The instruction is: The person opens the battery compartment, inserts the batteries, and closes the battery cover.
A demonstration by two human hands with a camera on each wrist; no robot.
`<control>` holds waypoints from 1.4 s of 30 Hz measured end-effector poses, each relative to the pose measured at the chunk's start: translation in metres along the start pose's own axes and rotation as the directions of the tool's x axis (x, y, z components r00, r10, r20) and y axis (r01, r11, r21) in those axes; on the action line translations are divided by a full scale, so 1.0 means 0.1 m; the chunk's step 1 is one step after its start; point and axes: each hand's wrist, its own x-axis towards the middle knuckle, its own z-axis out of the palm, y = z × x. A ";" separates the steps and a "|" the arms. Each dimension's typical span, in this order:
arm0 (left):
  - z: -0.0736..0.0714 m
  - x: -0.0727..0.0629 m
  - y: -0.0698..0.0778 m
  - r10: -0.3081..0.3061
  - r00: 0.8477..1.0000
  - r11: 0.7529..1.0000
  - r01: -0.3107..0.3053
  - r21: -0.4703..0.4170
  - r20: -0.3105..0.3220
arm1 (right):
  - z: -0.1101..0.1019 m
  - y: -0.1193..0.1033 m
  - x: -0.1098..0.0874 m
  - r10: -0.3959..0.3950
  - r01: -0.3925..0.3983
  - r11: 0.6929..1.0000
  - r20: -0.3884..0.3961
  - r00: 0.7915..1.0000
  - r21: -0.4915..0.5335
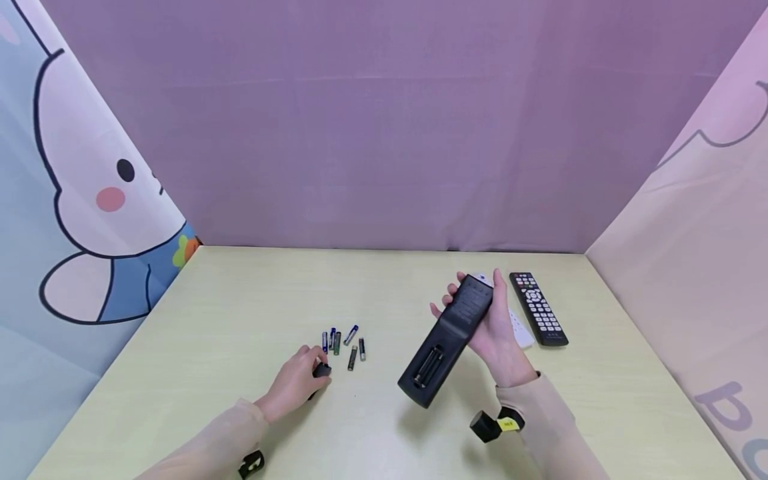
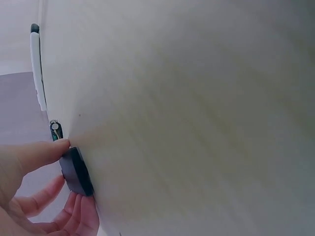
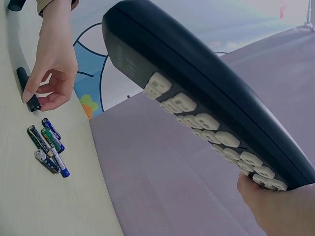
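Note:
My right hand (image 1: 498, 333) grips a black remote control (image 1: 462, 313) above the table, its back turned up toward the head camera. Near its lower end the battery compartment (image 1: 429, 367) is uncovered; I cannot tell whether batteries lie inside. White keys (image 3: 211, 130) show on its front in the right wrist view. At the table surface, my left hand (image 1: 294, 383) pinches a small black battery cover (image 2: 76, 172) between thumb and fingers. Several batteries (image 1: 337, 343) lie loose just beyond the left hand, with blue, green and dark wrappers.
A second black remote control (image 1: 538, 309) lies face up at the right of the table (image 1: 240, 293). Beside it a white remote control (image 1: 521, 330) is partly hidden behind the right hand. A purple cloth (image 1: 372, 133) hangs at the table's back edge, with printed cloths at both sides.

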 end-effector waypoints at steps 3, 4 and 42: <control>0.00 0.00 0.00 -0.006 1.000 1.000 0.006 -0.004 0.005 | 0.00 0.00 0.00 -0.002 0.002 1.000 -0.007 1.000 -0.003; 0.00 0.00 -0.01 -0.006 1.000 1.000 0.006 -0.006 0.006 | 0.00 0.00 0.00 -0.003 0.003 1.000 -0.011 1.000 -0.004; -0.12 0.27 0.17 0.048 0.997 0.998 -0.050 -0.036 -0.059 | -0.03 0.00 0.00 -0.004 0.004 1.000 -0.004 1.000 -0.001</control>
